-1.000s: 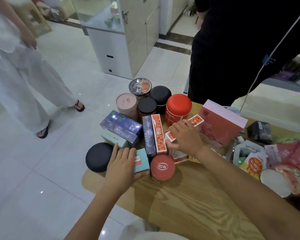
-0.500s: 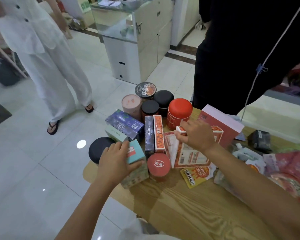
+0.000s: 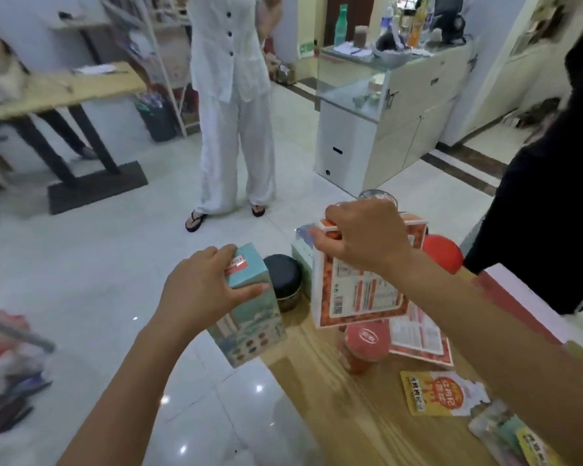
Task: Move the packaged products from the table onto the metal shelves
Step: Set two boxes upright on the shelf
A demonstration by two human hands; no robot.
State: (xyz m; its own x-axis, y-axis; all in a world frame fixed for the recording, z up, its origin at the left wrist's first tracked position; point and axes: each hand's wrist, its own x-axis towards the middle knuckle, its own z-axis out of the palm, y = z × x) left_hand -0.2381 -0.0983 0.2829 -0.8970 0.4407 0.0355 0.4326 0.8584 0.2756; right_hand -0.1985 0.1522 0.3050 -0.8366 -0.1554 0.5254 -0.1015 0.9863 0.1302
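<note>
Wood-grained table [image 3: 334,408] filled the near ground under and to the right of both hands, with a yellow sachet [image 3: 441,393] lying flat on it, nearest the camera and below the right forearm. A little farther off, a red-lidded jar [image 3: 367,341] stood directly beneath the right hand [image 3: 360,237], beside a flat printed box [image 3: 418,338] that lay on the wood. The left hand [image 3: 202,290] was clamped on the top of a teal box [image 3: 249,317], fingers curled over its far side and thumb across its near face; the box was tilted, its lower end over the table's left edge. The right hand gripped the upper edge of a flat orange pack [image 3: 354,294], which hung below the fingers with its white label and barcode facing the camera. Between the two hands sat a black-lidded jar [image 3: 281,274], and just beyond the right wrist a red canister [image 3: 443,252]. Far past the hands, a person in white clothes [image 3: 233,105] stood on the pale tiled floor near a white cabinet [image 3: 384,139], and a person in black [image 3: 546,196] stood at the right.
</note>
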